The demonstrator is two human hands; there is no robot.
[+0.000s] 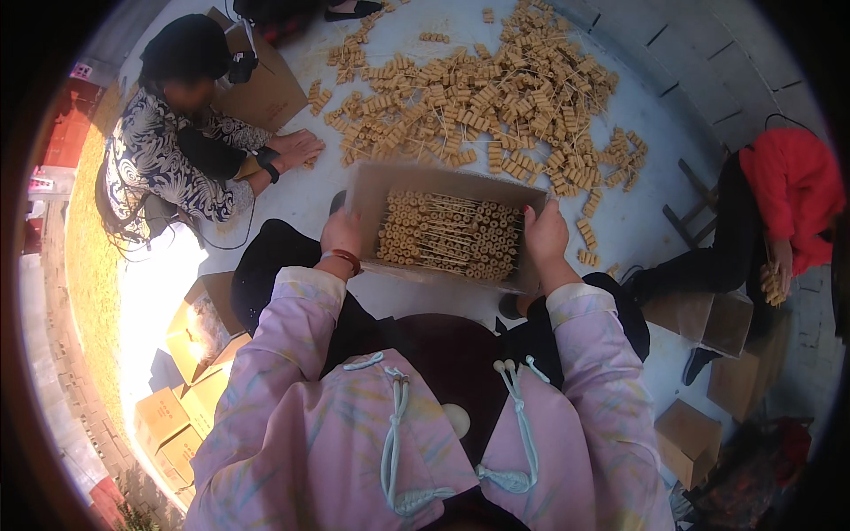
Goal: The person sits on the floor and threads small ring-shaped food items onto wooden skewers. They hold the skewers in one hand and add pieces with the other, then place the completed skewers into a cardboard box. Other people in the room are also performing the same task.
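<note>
Between my hands is an open cardboard box (pixel 367 196), tilted so that its inside faces me. Packed in rows inside are tan skewered snack rolls (pixel 496 232) with thin sticks lying across the middle. My left hand (pixel 342 234) grips the box's left side, its fingers partly hidden behind the wall. On the right side, my right hand (pixel 546 234) holds the other end, fingertips over the rim. Beyond the box a large heap of the same skewers (pixel 531 88) lies loose on a pale sheet.
A person in a patterned top (pixel 177 133) sits at the left beside a cardboard carton (pixel 266 84). At the right, a person in red (pixel 797 195) holds some skewers. More cartons (pixel 164 420) stand lower left and a closed carton (pixel 689 438) lower right. A wooden stool (pixel 695 208) is near the wall.
</note>
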